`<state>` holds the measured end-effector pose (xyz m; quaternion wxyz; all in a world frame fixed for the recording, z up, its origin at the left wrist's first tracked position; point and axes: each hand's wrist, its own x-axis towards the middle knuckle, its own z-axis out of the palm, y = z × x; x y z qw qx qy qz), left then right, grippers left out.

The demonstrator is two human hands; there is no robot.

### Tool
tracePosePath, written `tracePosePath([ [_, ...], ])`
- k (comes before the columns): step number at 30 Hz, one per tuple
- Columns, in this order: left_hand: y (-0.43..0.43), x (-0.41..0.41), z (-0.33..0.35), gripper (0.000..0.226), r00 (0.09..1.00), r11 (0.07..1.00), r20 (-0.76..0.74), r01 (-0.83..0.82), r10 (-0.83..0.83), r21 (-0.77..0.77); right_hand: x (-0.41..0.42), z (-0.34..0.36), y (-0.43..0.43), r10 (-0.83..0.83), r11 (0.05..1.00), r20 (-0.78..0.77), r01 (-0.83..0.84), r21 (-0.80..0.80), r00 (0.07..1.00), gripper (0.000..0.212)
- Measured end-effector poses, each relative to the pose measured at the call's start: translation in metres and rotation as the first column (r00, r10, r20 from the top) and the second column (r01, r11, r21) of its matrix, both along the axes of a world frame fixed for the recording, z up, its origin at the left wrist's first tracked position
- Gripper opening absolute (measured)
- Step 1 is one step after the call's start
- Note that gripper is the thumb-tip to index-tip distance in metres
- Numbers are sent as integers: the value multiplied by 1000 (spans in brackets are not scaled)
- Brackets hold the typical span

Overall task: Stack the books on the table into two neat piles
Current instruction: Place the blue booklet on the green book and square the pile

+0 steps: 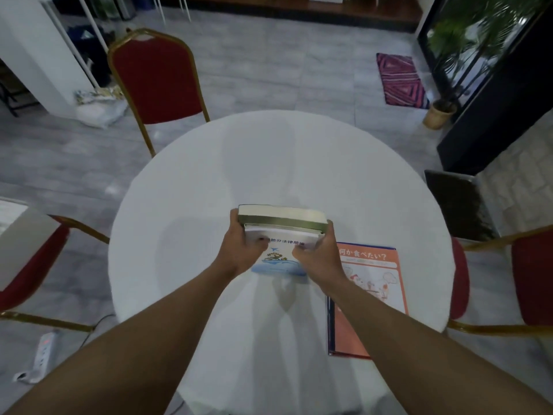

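Note:
A small bundle of books [281, 235] is held above the middle of the round white table [269, 163]: a thick book with a green cover and pale page edges [281, 218] at the far side, and a white book with a blue drawing [279, 256] facing me. My left hand [244, 247] grips the bundle's left side and my right hand [318, 253] grips its right side, thumbs on the white cover. An orange book with Japanese writing [371, 283] lies flat on the table's right part, on top of a dark blue one, partly under my right forearm.
Three red chairs with gold frames ring the table: one at the far left [158, 82], one at the left [33, 265], one at the right [526, 280]. A white power strip [43, 351] lies on the grey floor at left. A potted plant [440, 112] stands at far right.

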<state>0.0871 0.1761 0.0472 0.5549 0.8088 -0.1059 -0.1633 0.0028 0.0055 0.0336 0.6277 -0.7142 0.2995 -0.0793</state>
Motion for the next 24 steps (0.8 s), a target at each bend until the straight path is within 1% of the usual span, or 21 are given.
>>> tracePosePath([
  [3,2,-3,-5,62,999,999,12,36,-36,12,-2,-3,0,50,999,-17,-50,18,999,66],
  [6,3,0,-6,60,997,996,11,80,-81,36,1,-3,-1,74,997,-58,-73,23,996,66],
  [9,6,4,-5,62,991,988,8,130,-131,83,1,-5,-4,95,994,-116,-100,-40,989,63],
  [13,8,7,-8,61,987,980,8,157,-159,119,1,-10,-7,97,989,-153,-113,-99,983,61],
  [21,12,14,-16,57,986,976,-12,167,-167,142,2,-16,-4,58,986,-147,-80,-148,987,65],
  [24,13,16,-16,57,983,971,-3,184,-185,152,3,-16,-4,57,988,-145,-77,-136,988,65],
])
